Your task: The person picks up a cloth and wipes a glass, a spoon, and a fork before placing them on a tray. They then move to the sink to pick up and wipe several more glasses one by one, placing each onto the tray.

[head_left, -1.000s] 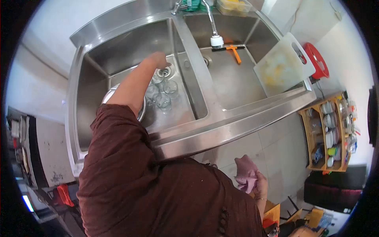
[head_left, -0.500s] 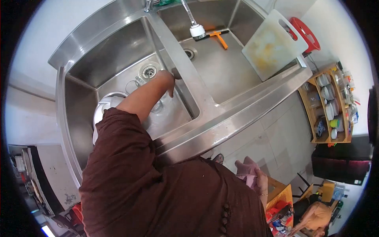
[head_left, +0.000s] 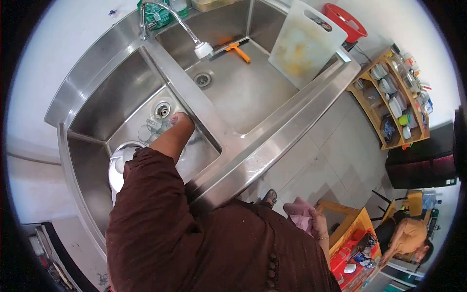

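My left hand [head_left: 182, 120] reaches down into the left sink basin [head_left: 109, 100], beside the drain. Its fingers bend toward a clear drinking glass [head_left: 156, 122] and are mostly hidden, so whether they grip it cannot be told. Another clear glass [head_left: 144, 133] lies close by, its round rim showing. A shiny metal vessel [head_left: 119, 160] stands behind my forearm, partly covered by the brown sleeve. Low on the right side of my body, my right hand [head_left: 319, 224] is closed around a pink cloth [head_left: 300, 215], away from the sink.
The right basin [head_left: 238, 104] holds an orange squeegee [head_left: 239, 51] below a flexible faucet [head_left: 203, 49]. A stained cutting board [head_left: 304, 44] leans at its right end by a red basin [head_left: 344, 22]. A dish shelf [head_left: 389, 102] stands right; another person [head_left: 408, 238] is at lower right.
My left hand has moved lower and leftward in the basin, toward the glasses. The view has shifted, showing more of the faucet. My right hand still holds the pink cloth.
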The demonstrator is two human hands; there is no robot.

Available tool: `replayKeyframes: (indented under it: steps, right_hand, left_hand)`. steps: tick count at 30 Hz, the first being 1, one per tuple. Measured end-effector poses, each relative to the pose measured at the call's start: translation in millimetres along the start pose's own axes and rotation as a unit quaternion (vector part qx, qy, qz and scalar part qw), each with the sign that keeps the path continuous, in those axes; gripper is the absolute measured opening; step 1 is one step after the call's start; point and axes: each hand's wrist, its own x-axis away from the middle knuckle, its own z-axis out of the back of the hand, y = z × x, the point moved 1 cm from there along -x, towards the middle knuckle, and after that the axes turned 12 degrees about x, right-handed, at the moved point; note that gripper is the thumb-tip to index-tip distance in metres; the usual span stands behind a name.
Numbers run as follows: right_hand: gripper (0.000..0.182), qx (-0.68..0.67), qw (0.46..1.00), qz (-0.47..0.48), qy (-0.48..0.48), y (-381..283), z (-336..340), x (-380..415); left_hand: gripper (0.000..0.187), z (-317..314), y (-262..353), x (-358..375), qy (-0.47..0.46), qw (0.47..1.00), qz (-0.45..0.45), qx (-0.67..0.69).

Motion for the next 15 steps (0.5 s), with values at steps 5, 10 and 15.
replayKeyframes:
  steps: [5,10,15]
  right_hand:
    - [0.013,-0.002,1.0,0.012,0.01,10,2,-4]
    - [0.013,0.024,0.999,-0.026,0.024,1,-5,-5]
    - [0.017,0.002,0.999,0.028,0.018,0,-8,-17]
  left_hand:
    - [0.047,16,-9,43,-0.019,0.999,-0.026,0.01]
    - [0.052,28,-27,63,0.067,0.979,-0.067,0.181]
    - [0.051,27,-57,68,0.109,0.947,-0.115,0.278]
